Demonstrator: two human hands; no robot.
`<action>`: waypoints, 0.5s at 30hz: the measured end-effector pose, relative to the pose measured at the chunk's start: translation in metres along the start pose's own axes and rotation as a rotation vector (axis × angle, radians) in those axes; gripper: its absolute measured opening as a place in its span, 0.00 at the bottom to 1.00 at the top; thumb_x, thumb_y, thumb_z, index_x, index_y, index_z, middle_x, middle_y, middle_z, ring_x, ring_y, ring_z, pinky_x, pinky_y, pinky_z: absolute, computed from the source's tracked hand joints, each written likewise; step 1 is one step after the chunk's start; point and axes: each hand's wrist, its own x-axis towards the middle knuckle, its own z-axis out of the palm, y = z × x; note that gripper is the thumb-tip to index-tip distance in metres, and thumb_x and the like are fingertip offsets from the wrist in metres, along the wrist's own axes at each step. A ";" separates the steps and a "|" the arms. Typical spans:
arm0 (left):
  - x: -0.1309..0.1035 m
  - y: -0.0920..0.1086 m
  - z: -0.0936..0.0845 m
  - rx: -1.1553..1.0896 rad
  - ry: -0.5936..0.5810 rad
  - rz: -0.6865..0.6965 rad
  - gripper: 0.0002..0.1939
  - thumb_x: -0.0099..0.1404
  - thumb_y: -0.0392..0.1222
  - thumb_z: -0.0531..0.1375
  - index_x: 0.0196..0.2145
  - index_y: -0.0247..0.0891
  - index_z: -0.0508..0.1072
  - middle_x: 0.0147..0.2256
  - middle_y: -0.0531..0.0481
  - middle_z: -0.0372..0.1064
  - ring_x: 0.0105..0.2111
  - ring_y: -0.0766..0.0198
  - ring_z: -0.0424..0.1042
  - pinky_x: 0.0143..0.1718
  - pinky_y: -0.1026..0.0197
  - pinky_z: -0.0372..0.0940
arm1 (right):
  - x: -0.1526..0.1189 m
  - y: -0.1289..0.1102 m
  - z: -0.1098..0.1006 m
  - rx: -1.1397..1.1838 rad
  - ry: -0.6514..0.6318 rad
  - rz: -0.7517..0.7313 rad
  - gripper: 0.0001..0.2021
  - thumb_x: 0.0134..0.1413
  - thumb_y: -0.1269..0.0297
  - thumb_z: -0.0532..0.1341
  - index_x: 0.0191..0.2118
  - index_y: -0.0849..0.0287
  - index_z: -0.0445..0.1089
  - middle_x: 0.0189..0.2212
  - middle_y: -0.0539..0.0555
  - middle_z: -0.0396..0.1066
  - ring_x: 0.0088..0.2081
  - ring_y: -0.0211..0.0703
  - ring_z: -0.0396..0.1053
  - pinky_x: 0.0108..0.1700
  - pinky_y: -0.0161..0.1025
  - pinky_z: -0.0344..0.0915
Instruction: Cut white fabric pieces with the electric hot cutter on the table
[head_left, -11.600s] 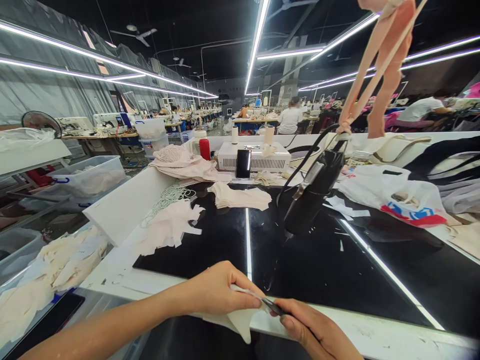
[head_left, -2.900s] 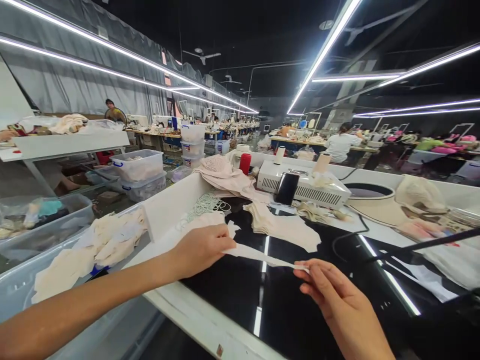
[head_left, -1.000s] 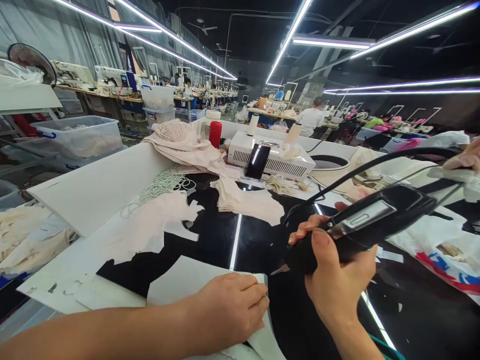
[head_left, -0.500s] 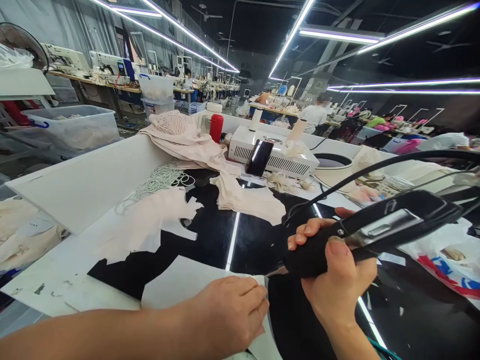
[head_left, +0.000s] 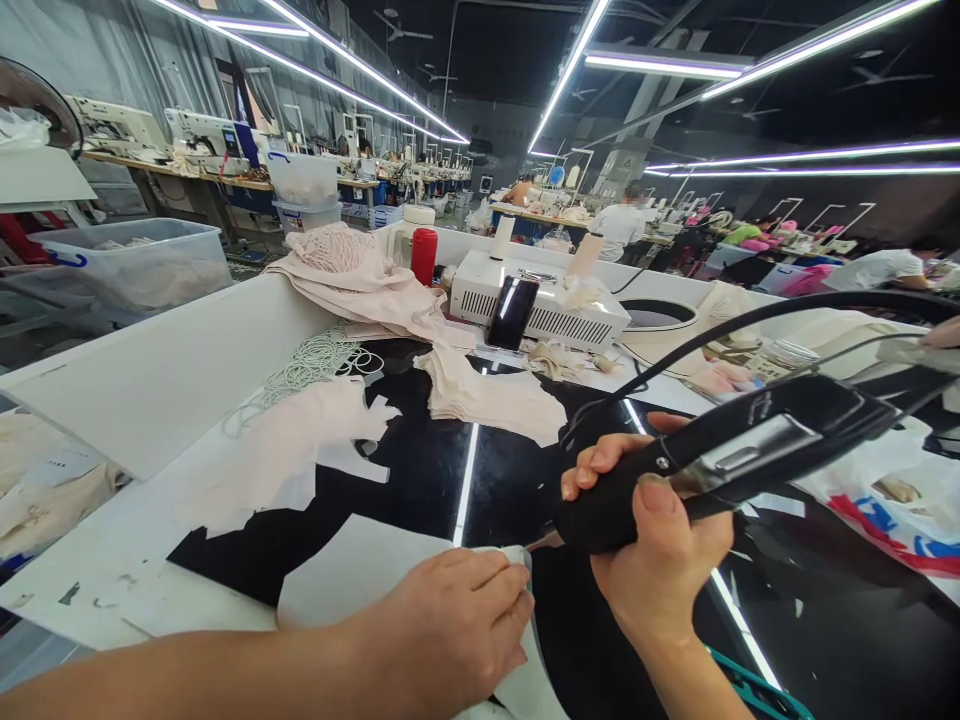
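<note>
A pale, flat cut piece of fabric (head_left: 352, 565) lies on the glossy black work surface at the front. My left hand (head_left: 461, 620) is closed on its right edge, with the fingers curled and the fingertips partly hidden. In my right hand (head_left: 660, 560) is a black corded hand tool (head_left: 750, 435) with a silver panel on its side. The fingers wrap round its body. Its thin metal tip (head_left: 546, 541) points left and reaches the fabric edge beside my left fingers; whether it touches cannot be made out.
Beyond lie a stack of cream fabric pieces (head_left: 487, 397), a pale cut piece (head_left: 277, 450) and green cord (head_left: 322, 365). A phone (head_left: 512, 312) leans on a white vented box (head_left: 555, 310). A black cable (head_left: 750, 322) arches at right, above a plastic bag (head_left: 892, 500).
My right hand and the tool have shifted slightly left, bringing the tip closer to the fabric edge at my left fingers. The view has shifted a little.
</note>
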 end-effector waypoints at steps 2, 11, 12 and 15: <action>-0.003 0.002 0.003 0.024 0.007 -0.011 0.14 0.82 0.46 0.62 0.52 0.31 0.80 0.53 0.44 0.81 0.52 0.61 0.78 0.51 0.60 0.75 | 0.000 0.001 -0.001 -0.017 -0.011 -0.014 0.21 0.57 0.54 0.75 0.52 0.50 0.71 0.29 0.45 0.74 0.24 0.40 0.72 0.26 0.39 0.73; -0.006 0.004 0.007 0.047 0.126 -0.064 0.12 0.82 0.43 0.60 0.49 0.31 0.80 0.52 0.43 0.81 0.48 0.58 0.79 0.45 0.60 0.75 | 0.000 0.002 -0.001 -0.052 -0.020 -0.033 0.21 0.58 0.53 0.75 0.51 0.51 0.70 0.29 0.45 0.74 0.24 0.41 0.72 0.27 0.41 0.73; -0.006 0.003 0.007 0.039 0.118 -0.064 0.12 0.81 0.43 0.61 0.49 0.31 0.79 0.52 0.43 0.81 0.48 0.58 0.79 0.45 0.60 0.75 | 0.001 0.002 -0.001 -0.055 -0.022 -0.036 0.21 0.58 0.52 0.75 0.51 0.51 0.70 0.29 0.45 0.73 0.24 0.41 0.72 0.27 0.41 0.73; -0.007 0.002 0.008 0.015 0.045 -0.052 0.11 0.81 0.44 0.62 0.50 0.32 0.79 0.53 0.43 0.80 0.49 0.58 0.79 0.45 0.59 0.75 | 0.001 0.002 0.000 -0.066 -0.023 -0.040 0.21 0.59 0.52 0.75 0.51 0.51 0.70 0.29 0.45 0.73 0.24 0.41 0.72 0.27 0.41 0.73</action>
